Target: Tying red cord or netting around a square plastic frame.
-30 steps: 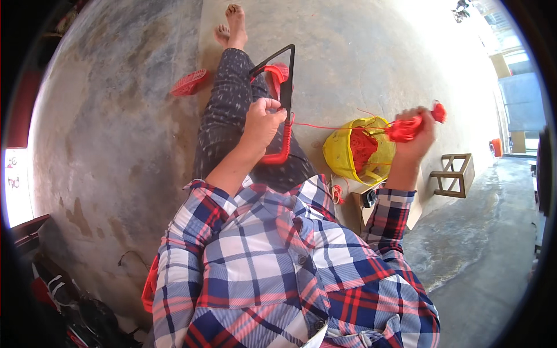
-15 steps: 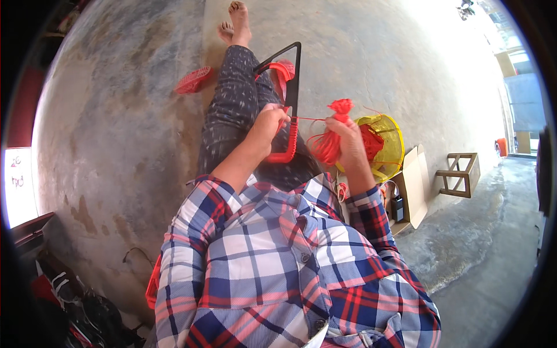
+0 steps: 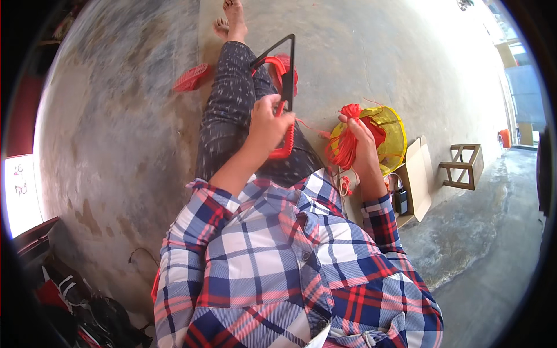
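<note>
Head view, looking down over a plaid shirt at both forearms. Person sits on a concrete floor (image 3: 116,145), one leg stretched ahead.

Work in hand: red cord being wound onto a black triangular frame (image 3: 287,64) propped on the lap. Judged from the frame, only part is covered: a red wrapped section (image 3: 282,148) shows on the lower end just under the left hand, and more red sits near the upper corner. The long black side between them is bare, so most of the wrapping looks not yet done.

Left hand (image 3: 268,123): fingers curled shut around the frame's lower part, at the upper end of the wrapped section. Grip is firm; thumb side is hidden.

Right hand (image 3: 362,142): closed around a bundle of red cord (image 3: 343,145), loops bunched on the palm side and a tuft sticking out above the fingers. A thin red strand (image 3: 307,126) runs from the bundle across to the frame by the left hand, roughly taut.

Beyond the right hand, touching or just behind it, a yellow basket (image 3: 394,136) with more red material inside. Further out on that side lie a cardboard box (image 3: 419,174) and a small wooden stool (image 3: 464,165). Beyond the left hand, past the leg, a red sandal (image 3: 191,78) lies on the floor.
</note>
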A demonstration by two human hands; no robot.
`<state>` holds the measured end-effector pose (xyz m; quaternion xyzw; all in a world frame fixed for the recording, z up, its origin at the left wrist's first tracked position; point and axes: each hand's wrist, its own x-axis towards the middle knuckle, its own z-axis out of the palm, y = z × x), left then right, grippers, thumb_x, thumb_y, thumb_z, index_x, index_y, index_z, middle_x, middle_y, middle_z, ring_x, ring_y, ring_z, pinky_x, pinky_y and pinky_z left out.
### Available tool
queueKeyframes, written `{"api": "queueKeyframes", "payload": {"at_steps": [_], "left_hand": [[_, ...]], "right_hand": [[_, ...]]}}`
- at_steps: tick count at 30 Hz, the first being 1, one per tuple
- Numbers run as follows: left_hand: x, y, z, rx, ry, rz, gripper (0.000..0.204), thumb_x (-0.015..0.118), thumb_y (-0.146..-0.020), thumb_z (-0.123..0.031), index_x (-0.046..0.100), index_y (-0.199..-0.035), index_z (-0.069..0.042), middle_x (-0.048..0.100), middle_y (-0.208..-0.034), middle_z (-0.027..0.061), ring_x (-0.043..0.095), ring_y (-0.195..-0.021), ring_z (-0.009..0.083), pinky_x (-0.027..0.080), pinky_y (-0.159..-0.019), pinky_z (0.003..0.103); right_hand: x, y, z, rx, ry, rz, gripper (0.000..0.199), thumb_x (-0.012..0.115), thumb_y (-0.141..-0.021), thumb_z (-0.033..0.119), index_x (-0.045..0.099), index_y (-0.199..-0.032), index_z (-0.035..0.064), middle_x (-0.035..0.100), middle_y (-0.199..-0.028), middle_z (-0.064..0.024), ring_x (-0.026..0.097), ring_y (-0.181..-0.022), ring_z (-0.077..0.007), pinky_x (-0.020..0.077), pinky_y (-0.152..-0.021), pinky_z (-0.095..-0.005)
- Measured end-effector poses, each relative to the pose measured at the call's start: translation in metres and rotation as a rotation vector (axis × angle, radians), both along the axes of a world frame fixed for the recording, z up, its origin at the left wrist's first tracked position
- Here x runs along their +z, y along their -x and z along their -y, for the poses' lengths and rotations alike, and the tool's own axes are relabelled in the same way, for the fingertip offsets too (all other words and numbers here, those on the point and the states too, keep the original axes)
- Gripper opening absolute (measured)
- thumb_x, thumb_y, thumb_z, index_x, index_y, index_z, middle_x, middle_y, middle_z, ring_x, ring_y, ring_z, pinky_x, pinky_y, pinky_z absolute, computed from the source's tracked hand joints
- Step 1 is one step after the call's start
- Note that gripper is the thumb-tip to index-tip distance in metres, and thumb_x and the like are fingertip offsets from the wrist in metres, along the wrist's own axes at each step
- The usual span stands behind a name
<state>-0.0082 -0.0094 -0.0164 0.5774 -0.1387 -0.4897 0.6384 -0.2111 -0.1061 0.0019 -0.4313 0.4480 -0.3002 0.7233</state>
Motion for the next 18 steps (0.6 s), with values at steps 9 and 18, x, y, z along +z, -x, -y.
{"api": "queueKeyframes", "payload": {"at_steps": [9, 18], "left_hand": [[0.054, 0.032, -0.009, -0.361, 0.428, 0.432, 0.034, 0.066, -0.083, -0.002, 0.057, -0.116, -0.002, 0.058, -0.115, 0.0102, 0.057, -0.105, 0.0201, 0.045, -0.093, 0.030], [0.063, -0.056, -0.019, 0.033, 0.421, 0.915, 0.028, 0.061, -0.078, 0.007, 0.065, -0.102, -0.007, 0.059, -0.098, 0.0031, 0.062, -0.090, 0.0172, 0.047, -0.085, 0.028]], "right_hand": [[0.035, -0.041, -0.055, 0.147, -0.259, 0.387, 0.044, 0.053, -0.095, 0.040, 0.056, -0.115, 0.0019, 0.065, -0.095, -0.0090, 0.064, -0.081, -0.0193, 0.0530, -0.072, -0.0329], [-0.001, -0.027, 0.030, 0.351, -0.098, 0.130, 0.016, 0.061, -0.092, 0.022, 0.065, -0.095, 0.0061, 0.044, -0.059, 0.0075, 0.038, -0.052, -0.0012, 0.0271, -0.045, -0.0189]]}}
